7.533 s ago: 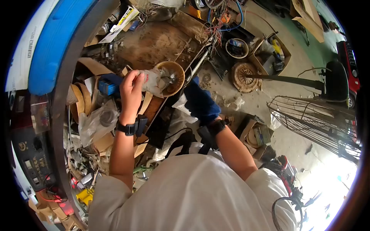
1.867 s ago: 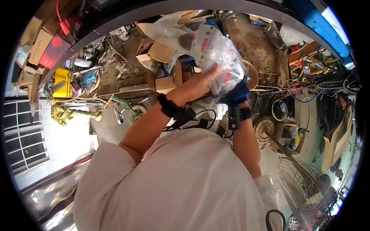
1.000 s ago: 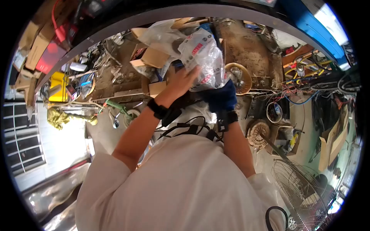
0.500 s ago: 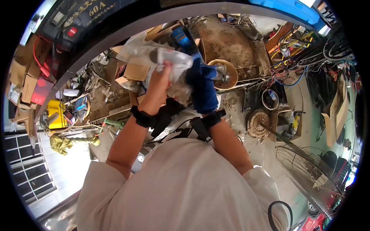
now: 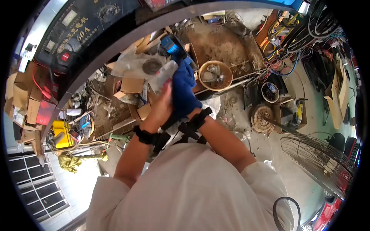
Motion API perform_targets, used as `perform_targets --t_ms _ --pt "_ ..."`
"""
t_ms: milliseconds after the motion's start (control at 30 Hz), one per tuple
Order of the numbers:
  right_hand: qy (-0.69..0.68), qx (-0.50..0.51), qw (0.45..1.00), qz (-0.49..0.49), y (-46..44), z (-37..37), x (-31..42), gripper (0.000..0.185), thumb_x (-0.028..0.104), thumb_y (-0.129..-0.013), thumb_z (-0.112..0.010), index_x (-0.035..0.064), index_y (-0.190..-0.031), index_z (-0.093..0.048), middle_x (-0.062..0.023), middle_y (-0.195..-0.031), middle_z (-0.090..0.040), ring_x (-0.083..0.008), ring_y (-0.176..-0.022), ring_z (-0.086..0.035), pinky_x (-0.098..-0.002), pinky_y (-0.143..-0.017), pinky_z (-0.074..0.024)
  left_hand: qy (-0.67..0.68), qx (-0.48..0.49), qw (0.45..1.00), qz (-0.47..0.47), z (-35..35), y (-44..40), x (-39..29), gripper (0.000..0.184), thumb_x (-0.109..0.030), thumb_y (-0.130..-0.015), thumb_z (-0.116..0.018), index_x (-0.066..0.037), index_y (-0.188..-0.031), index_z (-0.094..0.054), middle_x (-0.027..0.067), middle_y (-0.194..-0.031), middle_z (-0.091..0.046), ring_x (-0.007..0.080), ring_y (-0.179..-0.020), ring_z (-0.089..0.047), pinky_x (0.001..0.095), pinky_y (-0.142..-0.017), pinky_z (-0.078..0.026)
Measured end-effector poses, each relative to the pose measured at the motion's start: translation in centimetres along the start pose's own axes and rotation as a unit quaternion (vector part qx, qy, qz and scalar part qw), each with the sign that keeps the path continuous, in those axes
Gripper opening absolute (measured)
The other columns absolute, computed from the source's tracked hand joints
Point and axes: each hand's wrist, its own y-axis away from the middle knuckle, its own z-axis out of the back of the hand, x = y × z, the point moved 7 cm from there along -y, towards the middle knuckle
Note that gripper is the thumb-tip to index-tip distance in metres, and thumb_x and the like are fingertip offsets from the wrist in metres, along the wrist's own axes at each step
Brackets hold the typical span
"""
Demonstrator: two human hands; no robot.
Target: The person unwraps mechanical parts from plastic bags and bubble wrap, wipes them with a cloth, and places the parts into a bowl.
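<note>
My left hand (image 5: 160,104) is bare and closed round the lower part of a crumpled plastic bag (image 5: 165,74) with some red print. Against it, on the right, is my right hand (image 5: 184,90), covered by a dark blue glove or cloth; its fingers cannot be made out. The bag lies squeezed between the two hands. Beyond them is a blue box (image 5: 170,45), and a larger clear plastic bag (image 5: 133,65) with a dark round part in it lies to the left. A round tan basket (image 5: 216,87) holding small plastic bags stands to the right.
A dark beam (image 5: 90,57) curves across the far left, below a black charger (image 5: 75,29). An open cardboard box (image 5: 132,85) lies left of my hands. On the right are a round clutch-like disc (image 5: 262,118), a white bucket (image 5: 270,92) and a wire fan cage (image 5: 316,154).
The printed bag, spread wide and bulky earlier, is now narrow and pressed between my hands. Both hands have come together, and the view has turned, showing more of the charger.
</note>
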Motion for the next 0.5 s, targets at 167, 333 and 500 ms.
perform_targets --t_ms 167,333,500 --pt "-0.010 -0.023 1.000 0.016 -0.6 3.7 -0.2 0.029 0.013 -0.082 -0.051 -0.0029 -0.106 -0.051 -0.0212 -0.098 -0.056 -0.0295 -0.096 -0.056 -0.0332 -0.077 -0.0458 -0.036 0.043 0.998 0.010 -0.8 0.7 -0.8 0.054 -0.041 -0.098 -0.036 -0.008 -0.141 -0.028 0.0070 -0.140 -0.037 0.0206 -0.127 -0.038 0.0390 -0.107 -0.030" --pt "-0.288 -0.044 0.956 -0.017 1.6 -2.1 -2.5 0.034 0.028 -0.087 -0.050 0.0050 -0.112 -0.053 -0.0108 -0.097 -0.060 -0.0202 -0.091 -0.057 -0.0321 -0.078 -0.0458 0.059 0.025 0.997 0.044 1.0 -0.2 0.7 0.053 -0.043 -0.097 -0.037 -0.009 -0.137 -0.033 0.0079 -0.134 -0.045 0.0214 -0.124 -0.042 0.0388 -0.106 -0.031" --pt "-0.677 0.128 0.637 -0.346 -1.3 1.8 -0.4 0.038 0.029 -0.100 -0.029 0.0095 -0.129 -0.043 -0.0058 -0.121 -0.044 -0.0179 -0.108 -0.041 -0.0290 -0.095 -0.0346 -0.169 0.021 0.985 0.001 3.7 0.4 0.2 0.045 -0.038 -0.099 -0.035 -0.008 -0.133 -0.040 0.0061 -0.123 -0.053 0.0173 -0.114 -0.050 0.0336 -0.100 -0.038"
